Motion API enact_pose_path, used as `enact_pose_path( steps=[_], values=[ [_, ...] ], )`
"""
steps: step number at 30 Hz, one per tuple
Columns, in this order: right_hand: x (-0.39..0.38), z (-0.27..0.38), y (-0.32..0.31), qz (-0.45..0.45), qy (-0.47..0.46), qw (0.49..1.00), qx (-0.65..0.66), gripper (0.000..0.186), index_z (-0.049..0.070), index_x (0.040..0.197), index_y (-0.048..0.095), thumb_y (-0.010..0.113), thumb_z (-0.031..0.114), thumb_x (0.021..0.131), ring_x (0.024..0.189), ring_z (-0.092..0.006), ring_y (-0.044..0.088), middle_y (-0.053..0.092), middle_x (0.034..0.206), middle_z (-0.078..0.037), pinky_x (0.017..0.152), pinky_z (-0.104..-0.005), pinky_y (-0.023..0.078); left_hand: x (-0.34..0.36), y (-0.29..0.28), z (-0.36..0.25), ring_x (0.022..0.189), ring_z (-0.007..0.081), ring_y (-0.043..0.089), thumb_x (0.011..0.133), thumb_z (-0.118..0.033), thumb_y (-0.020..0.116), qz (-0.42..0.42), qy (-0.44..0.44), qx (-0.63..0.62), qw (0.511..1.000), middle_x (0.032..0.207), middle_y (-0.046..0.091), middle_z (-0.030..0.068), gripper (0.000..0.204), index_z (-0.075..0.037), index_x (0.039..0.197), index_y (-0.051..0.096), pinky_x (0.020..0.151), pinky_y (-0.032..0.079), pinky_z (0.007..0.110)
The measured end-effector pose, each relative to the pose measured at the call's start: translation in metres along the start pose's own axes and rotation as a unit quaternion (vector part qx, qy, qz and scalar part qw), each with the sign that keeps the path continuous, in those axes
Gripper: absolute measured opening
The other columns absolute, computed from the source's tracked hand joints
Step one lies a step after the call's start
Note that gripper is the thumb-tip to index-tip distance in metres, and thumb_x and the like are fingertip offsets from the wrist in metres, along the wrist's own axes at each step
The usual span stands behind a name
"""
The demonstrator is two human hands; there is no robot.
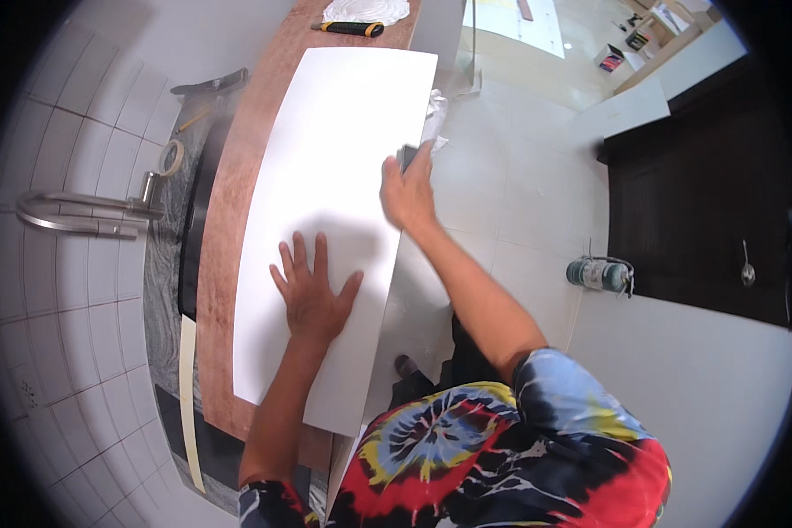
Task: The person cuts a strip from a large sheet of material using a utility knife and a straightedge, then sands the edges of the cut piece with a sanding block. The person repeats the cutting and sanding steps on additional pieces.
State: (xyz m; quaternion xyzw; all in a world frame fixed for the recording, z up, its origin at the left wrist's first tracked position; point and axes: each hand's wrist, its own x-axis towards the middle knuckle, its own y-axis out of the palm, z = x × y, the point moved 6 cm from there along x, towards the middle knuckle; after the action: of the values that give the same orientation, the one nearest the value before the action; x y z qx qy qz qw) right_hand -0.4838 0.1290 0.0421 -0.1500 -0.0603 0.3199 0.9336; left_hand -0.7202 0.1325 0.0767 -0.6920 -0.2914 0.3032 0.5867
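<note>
Panel (343,132) lies on board (223,264); utility knife (350,29) just beyond panel's far end. Tape roll (178,158) and faucet (84,201) left of panel. Left hand (315,297) on panel, right hand (410,194) at its right edge.

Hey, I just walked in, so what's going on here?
A person's left hand is spread flat on a long white panel. Their right hand grips a small dark block at the panel's right edge; what exactly the block is, I can't tell. The panel lies over a reddish-brown board. A yellow-and-black utility knife rests beyond the panel's far end, and a tape roll sits near the faucet on the left.
</note>
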Motion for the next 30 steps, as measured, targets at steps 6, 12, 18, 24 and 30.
enact_pose_path(
  steps=[6, 12, 18, 24, 30],
  values=[
    [0.184, -0.011, -0.003, -0.016, 0.018, 0.999, -0.027, 0.083, -0.023, 0.147, 0.016, 0.053, 0.034, 0.099, 0.143, -0.0544, 0.030, 0.026, 0.152, -0.045, 0.121, -0.0499, 0.026, -0.006, -0.003, 0.006, 0.156, 0.0430, 0.007, 0.089, -0.050, 0.068, 0.028, -0.031, -0.014, 0.999, 0.168, 0.014, 0.0221, 0.089, -0.008, 0.158, 0.034, 0.122, 0.005, 0.063],
    [0.291, 0.006, -0.040, -0.055, 0.012, 0.996, -0.075, 0.079, -0.019, 0.147, 0.025, 0.054, 0.034, 0.097, 0.135, -0.0525, 0.041, 0.041, 0.142, -0.042, 0.116, -0.0494, 0.033, -0.004, -0.007, 0.010, 0.154, 0.0450, 0.013, 0.087, -0.047, 0.071, -0.002, -0.042, -0.045, 0.998, 0.166, 0.019, 0.0228, 0.088, -0.005, 0.156, 0.036, 0.121, 0.008, 0.064],
    [0.309, 0.060, -0.024, 0.040, -0.147, 0.980, -0.130, 0.077, -0.011, 0.147, 0.037, 0.061, 0.038, 0.093, 0.131, -0.0484, 0.048, 0.049, 0.139, -0.035, 0.113, -0.0486, 0.038, -0.013, -0.010, 0.012, 0.153, 0.0455, 0.016, 0.090, -0.043, 0.069, -0.109, -0.097, -0.026, 0.989, 0.165, 0.024, 0.0235, 0.085, -0.003, 0.156, 0.033, 0.122, 0.011, 0.064],
    [0.353, 0.085, -0.032, 0.055, -0.230, 0.958, -0.159, 0.072, -0.008, 0.144, 0.045, 0.062, 0.041, 0.094, 0.128, -0.0477, 0.054, 0.055, 0.135, -0.037, 0.109, -0.0477, 0.043, -0.098, 0.020, -0.024, 0.154, 0.0460, 0.014, 0.094, -0.044, 0.064, -0.101, -0.365, -0.067, 0.923, 0.166, 0.019, 0.0253, 0.084, -0.003, 0.159, 0.028, 0.122, 0.008, 0.063],
    [0.415, 0.079, -0.023, 0.073, -0.239, 0.946, -0.205, 0.072, -0.008, 0.143, 0.045, 0.061, 0.043, 0.095, 0.125, -0.0508, 0.054, 0.053, 0.136, -0.038, 0.108, -0.0501, 0.043, -0.147, 0.024, -0.058, 0.154, 0.0490, 0.011, 0.091, -0.056, 0.062, -0.048, -0.406, -0.039, 0.912, 0.165, 0.016, 0.0297, 0.096, 0.001, 0.158, 0.025, 0.121, 0.005, 0.065]
  ],
)
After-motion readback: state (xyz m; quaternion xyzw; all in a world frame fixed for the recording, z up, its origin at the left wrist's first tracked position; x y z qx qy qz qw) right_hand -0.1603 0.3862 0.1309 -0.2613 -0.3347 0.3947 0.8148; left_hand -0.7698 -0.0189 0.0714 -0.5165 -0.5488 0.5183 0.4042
